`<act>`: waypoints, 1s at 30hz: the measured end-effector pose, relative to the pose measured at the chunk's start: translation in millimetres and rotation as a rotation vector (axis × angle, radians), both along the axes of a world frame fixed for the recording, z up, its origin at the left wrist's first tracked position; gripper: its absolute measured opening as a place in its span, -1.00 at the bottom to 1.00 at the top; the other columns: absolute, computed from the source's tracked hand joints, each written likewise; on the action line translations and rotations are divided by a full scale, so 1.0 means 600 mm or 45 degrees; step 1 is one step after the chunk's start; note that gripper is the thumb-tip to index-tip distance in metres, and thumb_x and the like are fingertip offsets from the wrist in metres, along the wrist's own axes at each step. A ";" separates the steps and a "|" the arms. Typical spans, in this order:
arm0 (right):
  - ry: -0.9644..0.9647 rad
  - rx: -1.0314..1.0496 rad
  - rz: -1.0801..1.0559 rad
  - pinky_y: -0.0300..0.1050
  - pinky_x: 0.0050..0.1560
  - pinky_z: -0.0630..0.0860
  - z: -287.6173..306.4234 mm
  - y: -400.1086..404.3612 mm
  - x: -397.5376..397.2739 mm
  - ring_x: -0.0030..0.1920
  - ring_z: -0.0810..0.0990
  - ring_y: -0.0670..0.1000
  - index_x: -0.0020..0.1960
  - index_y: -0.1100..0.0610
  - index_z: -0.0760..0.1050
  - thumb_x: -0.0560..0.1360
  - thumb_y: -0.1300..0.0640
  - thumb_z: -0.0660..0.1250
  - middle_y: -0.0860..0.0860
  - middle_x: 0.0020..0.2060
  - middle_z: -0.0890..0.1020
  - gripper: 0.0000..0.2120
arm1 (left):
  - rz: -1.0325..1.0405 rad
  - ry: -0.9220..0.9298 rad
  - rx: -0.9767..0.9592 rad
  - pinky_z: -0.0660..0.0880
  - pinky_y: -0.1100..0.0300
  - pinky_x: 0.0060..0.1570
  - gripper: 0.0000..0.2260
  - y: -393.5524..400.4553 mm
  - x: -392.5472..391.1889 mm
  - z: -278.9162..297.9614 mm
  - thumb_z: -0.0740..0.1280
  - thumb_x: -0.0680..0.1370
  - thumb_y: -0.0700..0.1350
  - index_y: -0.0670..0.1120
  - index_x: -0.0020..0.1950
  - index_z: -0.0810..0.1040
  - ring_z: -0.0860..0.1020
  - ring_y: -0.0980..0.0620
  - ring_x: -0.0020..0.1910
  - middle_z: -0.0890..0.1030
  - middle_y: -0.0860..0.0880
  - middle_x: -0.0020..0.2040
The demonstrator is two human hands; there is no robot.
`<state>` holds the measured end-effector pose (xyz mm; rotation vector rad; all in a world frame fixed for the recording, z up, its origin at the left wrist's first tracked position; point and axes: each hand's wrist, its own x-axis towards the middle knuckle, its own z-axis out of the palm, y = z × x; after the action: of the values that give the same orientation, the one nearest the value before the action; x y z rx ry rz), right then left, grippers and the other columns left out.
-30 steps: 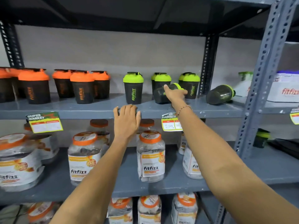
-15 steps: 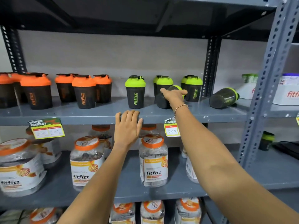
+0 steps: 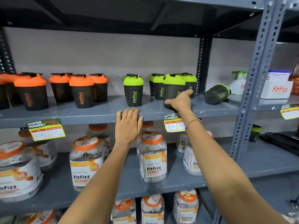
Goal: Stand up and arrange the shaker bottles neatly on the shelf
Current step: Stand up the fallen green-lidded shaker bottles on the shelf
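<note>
Dark shaker bottles stand on the grey upper shelf (image 3: 80, 116): orange-lidded ones (image 3: 81, 91) at the left, green-lidded ones (image 3: 133, 90) toward the middle. My right hand (image 3: 180, 101) wraps the lower part of a green-lidded shaker bottle (image 3: 173, 88), which stands upright in front of two others (image 3: 158, 88). One more green-lidded shaker (image 3: 216, 94) lies on its side to the right, near the shelf post. My left hand (image 3: 129, 125) rests flat on the shelf's front edge, fingers apart, holding nothing.
Price tags (image 3: 174, 124) hang from the shelf edge. Clear fitfizz jars (image 3: 152, 157) with orange lids fill the lower shelves. A perforated grey post (image 3: 258, 78) splits off the right bay, where white fitfizz boxes (image 3: 278, 88) sit.
My right hand has tipped the green-lidded shaker from lying on its side to standing upright. My left hand stays on the shelf edge.
</note>
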<state>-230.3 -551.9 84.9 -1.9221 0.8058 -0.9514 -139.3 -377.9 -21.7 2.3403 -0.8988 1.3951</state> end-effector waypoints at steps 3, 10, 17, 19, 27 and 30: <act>0.024 -0.009 -0.024 0.03 0.24 0.43 -0.012 0.000 -0.004 0.34 0.42 0.22 0.37 0.32 0.16 0.31 0.09 0.57 0.23 0.32 0.44 -0.17 | -0.005 0.018 -0.019 0.23 0.01 0.24 -0.68 0.001 -0.003 0.001 0.11 0.61 0.03 -0.11 0.17 0.53 0.54 -0.08 0.10 0.60 -0.06 0.10; 0.062 -0.046 -0.016 0.04 0.18 0.49 0.000 -0.041 0.011 0.30 0.47 0.19 0.28 0.29 0.36 0.23 0.00 0.61 0.20 0.28 0.50 -0.23 | -0.003 0.107 -0.151 0.25 -0.02 0.36 -0.67 -0.020 -0.019 0.006 0.05 0.61 -0.01 -0.12 0.14 0.54 0.52 -0.08 0.14 0.60 -0.07 0.10; 0.146 -0.101 0.099 -0.02 0.12 0.50 0.003 -0.076 0.038 0.28 0.50 0.17 0.24 0.31 0.39 0.26 0.01 0.59 0.20 0.25 0.53 -0.30 | -0.052 0.006 -0.063 0.19 0.04 0.32 -0.69 -0.090 -0.043 0.010 0.08 0.59 -0.01 -0.12 0.12 0.54 0.54 -0.08 0.12 0.60 -0.07 0.09; 0.148 -0.118 0.123 0.01 0.20 0.47 0.001 -0.082 0.044 0.32 0.47 0.19 0.31 0.34 0.32 0.27 -0.01 0.59 0.21 0.28 0.50 -0.21 | -0.016 0.016 -0.060 0.22 0.03 0.28 -0.69 -0.096 -0.041 0.008 0.08 0.60 -0.01 -0.12 0.13 0.53 0.54 -0.09 0.08 0.60 -0.07 0.08; -0.149 -0.216 0.125 -0.02 0.09 0.45 -0.006 -0.135 -0.001 0.23 0.51 0.19 0.28 0.27 0.37 0.40 -0.24 0.37 0.20 0.17 0.57 -0.31 | 0.069 0.014 -0.114 0.32 0.04 0.14 -0.69 -0.107 -0.044 0.001 0.07 0.61 -0.01 -0.15 0.11 0.52 0.53 -0.10 0.03 0.58 -0.10 0.05; -0.478 -0.209 -0.224 -0.04 0.05 0.49 -0.012 -0.202 -0.057 0.02 0.56 0.17 -0.01 0.20 0.47 0.43 -0.20 0.26 0.19 -0.04 0.59 -0.55 | 0.087 0.033 -0.197 0.34 0.02 0.11 -0.70 -0.117 -0.044 0.001 0.07 0.61 -0.02 -0.15 0.05 0.52 0.51 -0.12 -0.02 0.58 -0.11 -0.01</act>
<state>-264.6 -673.3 77.6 -1.7493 0.6975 -1.4729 -166.0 -448.2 -21.1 2.2865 -0.6839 1.4033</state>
